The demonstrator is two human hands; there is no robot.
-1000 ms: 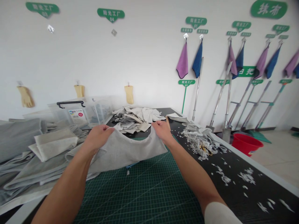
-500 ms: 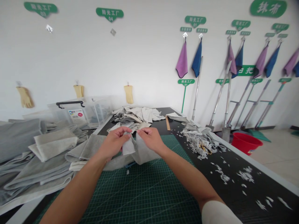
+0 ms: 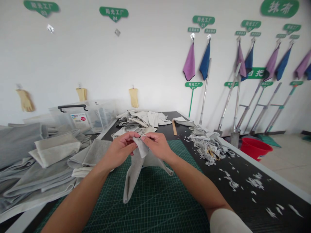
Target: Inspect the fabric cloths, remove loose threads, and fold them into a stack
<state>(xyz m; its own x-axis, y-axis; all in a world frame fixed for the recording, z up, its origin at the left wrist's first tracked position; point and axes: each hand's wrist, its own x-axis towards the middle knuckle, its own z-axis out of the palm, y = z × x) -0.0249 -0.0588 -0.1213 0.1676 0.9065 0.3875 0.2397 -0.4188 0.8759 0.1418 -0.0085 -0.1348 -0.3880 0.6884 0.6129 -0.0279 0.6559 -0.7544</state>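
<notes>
A black work table (image 3: 245,210) runs forward from the person, and a green cutting mat (image 3: 155,204) printed with a fine grid lies on it. To the left sits a stack of folded grey cloth (image 3: 41,152), soft and matte, in front of a clear plastic storage bin (image 3: 82,118) with a black handle. Farther along the table lies a heap of pale fabric offcuts (image 3: 143,119). On the right, shredded white scraps (image 3: 204,144) form a ragged mound around a pair of scissors (image 3: 212,155), with loose bits scattered across the black top. A wooden ruler (image 3: 174,127) lies just beyond the mat.

Above the mat, the left hand (image 3: 119,149) and the right hand (image 3: 156,146) meet, close together. A limp grey fabric piece (image 3: 133,181) hangs from them, with one long, narrow tail dropping toward the mat and a shorter one reaching right. Its upper edge, folded into a small flap, sits between the hands, and the fingertips (image 3: 143,137) of both are pinched tightly on it.
</notes>
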